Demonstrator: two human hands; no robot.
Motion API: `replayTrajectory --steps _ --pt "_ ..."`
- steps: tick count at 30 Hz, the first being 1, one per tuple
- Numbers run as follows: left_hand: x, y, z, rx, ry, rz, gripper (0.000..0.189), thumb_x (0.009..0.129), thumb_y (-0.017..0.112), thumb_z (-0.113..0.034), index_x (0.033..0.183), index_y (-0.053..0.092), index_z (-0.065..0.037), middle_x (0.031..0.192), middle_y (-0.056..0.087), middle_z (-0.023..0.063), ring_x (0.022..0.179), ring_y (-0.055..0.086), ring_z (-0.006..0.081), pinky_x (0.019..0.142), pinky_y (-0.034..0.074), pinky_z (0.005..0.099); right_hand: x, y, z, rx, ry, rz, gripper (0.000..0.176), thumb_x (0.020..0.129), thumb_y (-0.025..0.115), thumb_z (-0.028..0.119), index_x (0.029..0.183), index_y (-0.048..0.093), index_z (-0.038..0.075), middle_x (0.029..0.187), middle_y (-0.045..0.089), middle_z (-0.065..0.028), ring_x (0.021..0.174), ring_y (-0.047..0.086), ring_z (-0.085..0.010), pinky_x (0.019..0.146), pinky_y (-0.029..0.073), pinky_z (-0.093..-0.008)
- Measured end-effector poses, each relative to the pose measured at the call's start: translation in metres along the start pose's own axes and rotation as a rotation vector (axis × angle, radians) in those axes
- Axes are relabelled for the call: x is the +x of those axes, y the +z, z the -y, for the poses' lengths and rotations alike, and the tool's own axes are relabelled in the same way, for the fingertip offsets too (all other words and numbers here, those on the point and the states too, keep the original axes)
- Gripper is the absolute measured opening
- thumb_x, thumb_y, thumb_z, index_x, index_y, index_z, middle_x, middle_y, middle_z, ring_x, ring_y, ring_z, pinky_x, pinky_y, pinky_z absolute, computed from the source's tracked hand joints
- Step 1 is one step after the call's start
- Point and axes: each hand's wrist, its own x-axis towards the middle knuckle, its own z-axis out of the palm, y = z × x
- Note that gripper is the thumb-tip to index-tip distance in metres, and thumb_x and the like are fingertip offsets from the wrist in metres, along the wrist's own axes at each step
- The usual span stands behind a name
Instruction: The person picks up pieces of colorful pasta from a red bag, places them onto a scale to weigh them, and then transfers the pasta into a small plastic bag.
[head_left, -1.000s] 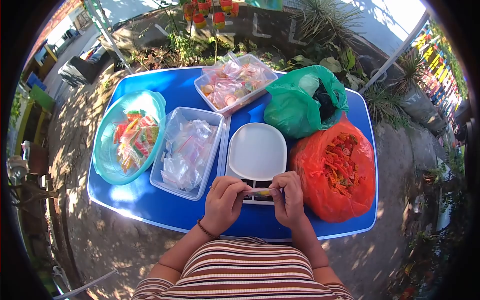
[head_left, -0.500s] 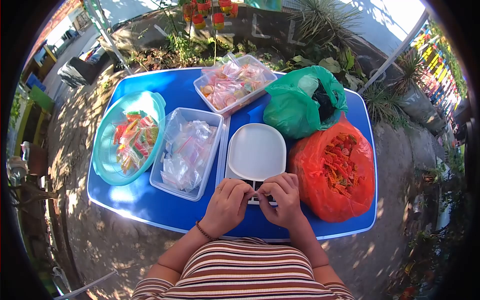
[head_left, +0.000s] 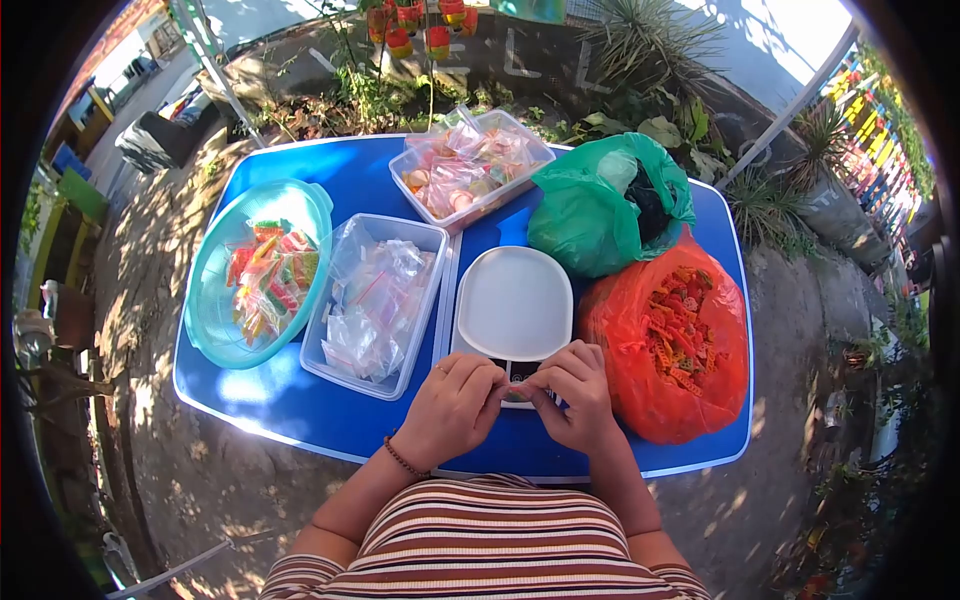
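Note:
My left hand (head_left: pixel 455 405) and my right hand (head_left: pixel 572 398) meet in front of the kitchen scale's white platform (head_left: pixel 515 305). Between their pinched fingertips is a small clear plastic bag (head_left: pixel 515 391) with a pinkish tint, mostly hidden by the fingers. Below it, part of the scale's button panel (head_left: pixel 520 368) shows. Left of my hands stands a clear plastic box (head_left: pixel 312 352) holding clear zip bags (head_left: pixel 375 315). On the right, a red plastic bag (head_left: pixel 655 415) is full of orange-red and green crinkled snack pieces (head_left: pixel 685 335).
A turquoise basket (head_left: pixel 205 315) at the left holds filled bags of colourful pieces. Behind the scale, a second clear box (head_left: pixel 480 212) contains filled packets. An opened green plastic bag (head_left: pixel 570 225) sits behind the red one. All rest on a blue table (head_left: pixel 265 405).
My fingertips have moved slightly apart, so more of the small plastic bag and the scale's panel shows between them. The containers stay in place.

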Motion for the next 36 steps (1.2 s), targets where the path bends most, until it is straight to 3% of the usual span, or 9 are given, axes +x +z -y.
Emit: replayTrajectory --steps 8,13,17,19,23,26,29,36 --pt "0.002 0.001 -0.001 -0.100 0.002 0.042 0.012 0.084 0.080 -0.016 0.084 0.070 -0.009 0.085 0.064 0.0045 0.082 0.062 0.0241 0.080 0.049 0.0363 -0.002 -0.010 -0.005 0.113 0.076 0.036 0.016 0.071 0.084 0.008 0.085 0.078 0.012 0.075 0.061 0.0011 0.080 0.057 -0.0198 0.077 0.041 -0.0351" --pt "0.003 0.001 -0.003 -0.332 -0.087 0.065 0.012 0.084 0.081 -0.012 0.093 0.076 -0.008 0.086 0.067 0.0044 0.081 0.064 0.0207 0.074 0.052 0.0331 -0.008 -0.025 -0.013 0.302 0.100 0.106 0.018 0.070 0.086 0.005 0.085 0.078 0.007 0.073 0.061 0.0001 0.071 0.057 -0.0187 0.070 0.044 -0.0323" --pt "0.004 0.001 -0.001 -0.477 -0.187 0.101 0.017 0.088 0.080 -0.010 0.105 0.078 -0.006 0.092 0.071 0.0054 0.081 0.068 0.0125 0.066 0.055 0.0259 -0.013 -0.025 -0.014 0.481 0.220 -0.008 0.017 0.077 0.084 0.004 0.093 0.078 0.005 0.080 0.066 -0.0021 0.068 0.058 -0.0126 0.062 0.045 -0.0270" --pt "-0.004 0.008 0.004 -0.526 -0.277 0.071 0.019 0.089 0.078 -0.009 0.107 0.077 -0.004 0.094 0.071 0.0070 0.085 0.070 0.0126 0.071 0.057 0.0259 -0.013 -0.019 -0.006 0.591 0.340 -0.020 0.018 0.081 0.082 0.003 0.099 0.077 0.004 0.086 0.069 -0.0037 0.071 0.061 -0.0102 0.060 0.047 -0.0246" --pt "-0.004 0.002 -0.001 -0.504 -0.298 0.032 0.025 0.091 0.076 -0.007 0.116 0.073 -0.002 0.102 0.070 0.0104 0.093 0.072 0.0147 0.079 0.060 0.0258 -0.011 -0.004 -0.003 0.523 0.333 0.044 0.017 0.086 0.078 0.000 0.103 0.076 0.002 0.095 0.072 -0.0077 0.074 0.068 -0.0119 0.062 0.053 -0.0246" --pt "-0.003 -0.007 -0.001 -0.619 -0.329 0.013 0.031 0.091 0.075 -0.004 0.122 0.070 -0.003 0.109 0.069 0.0117 0.094 0.072 0.0168 0.080 0.060 0.0276 0.002 -0.002 0.006 0.445 0.268 0.037 0.018 0.086 0.077 -0.002 0.103 0.076 0.002 0.096 0.072 -0.0081 0.076 0.069 -0.0130 0.065 0.055 -0.0257" --pt "-0.015 -0.008 0.017 -0.536 -0.291 -0.060 0.035 0.090 0.075 -0.003 0.124 0.068 -0.004 0.114 0.068 0.0131 0.096 0.072 0.0187 0.081 0.060 0.0291 0.022 0.007 0.020 0.498 0.298 0.056 0.025 0.082 0.076 -0.007 0.105 0.075 0.003 0.100 0.072 -0.0091 0.085 0.072 -0.0161 0.071 0.058 -0.0271" --pt "-0.034 -0.056 0.025 -0.195 -0.208 -0.378 0.043 0.079 0.073 0.006 0.121 0.070 -0.006 0.117 0.067 0.0142 0.106 0.070 0.0269 0.088 0.057 0.0340 0.072 0.046 0.037 0.437 -0.023 0.140 0.037 0.075 0.073 -0.010 0.110 0.074 0.003 0.112 0.072 -0.0125 0.101 0.073 -0.0260 0.084 0.059 -0.0334"
